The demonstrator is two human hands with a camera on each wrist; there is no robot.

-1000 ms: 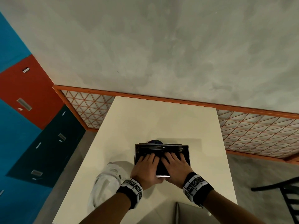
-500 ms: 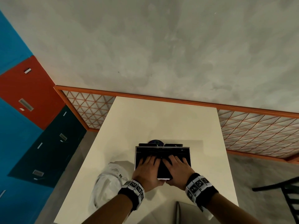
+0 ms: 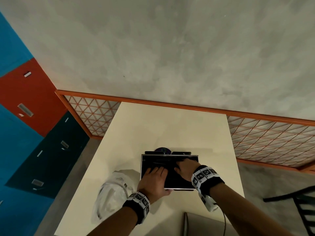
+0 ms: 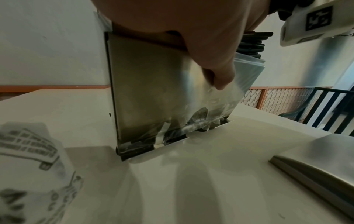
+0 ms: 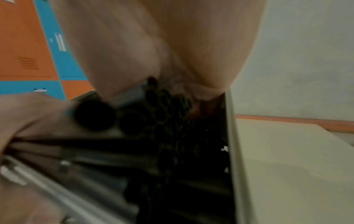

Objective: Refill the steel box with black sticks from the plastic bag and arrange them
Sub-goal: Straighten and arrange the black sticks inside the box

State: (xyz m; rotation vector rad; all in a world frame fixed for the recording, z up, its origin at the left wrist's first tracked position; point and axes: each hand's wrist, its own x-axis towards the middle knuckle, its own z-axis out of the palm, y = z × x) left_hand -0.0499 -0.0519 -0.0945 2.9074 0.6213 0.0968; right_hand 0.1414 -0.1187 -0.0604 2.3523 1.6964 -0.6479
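The steel box stands on the cream table, packed with black sticks lying crosswise. My left hand lies flat on the sticks at the box's near left. Its thumb presses on the shiny front wall, which carries clear film. My right hand rests on the sticks at the right side, fingers stretched toward the far wall. In the right wrist view, blurred stick ends lie against the box's right wall. The white plastic bag lies crumpled left of the box.
A flat steel lid lies at the table's near edge, right of my arms. A dark round object sits just behind the box. A black chair stands right of the table. An orange lattice railing runs along the wall behind.
My hands have slid apart over the sticks: the left hand to the box's left side, the right hand to its right and farther in. The box has stayed in place.
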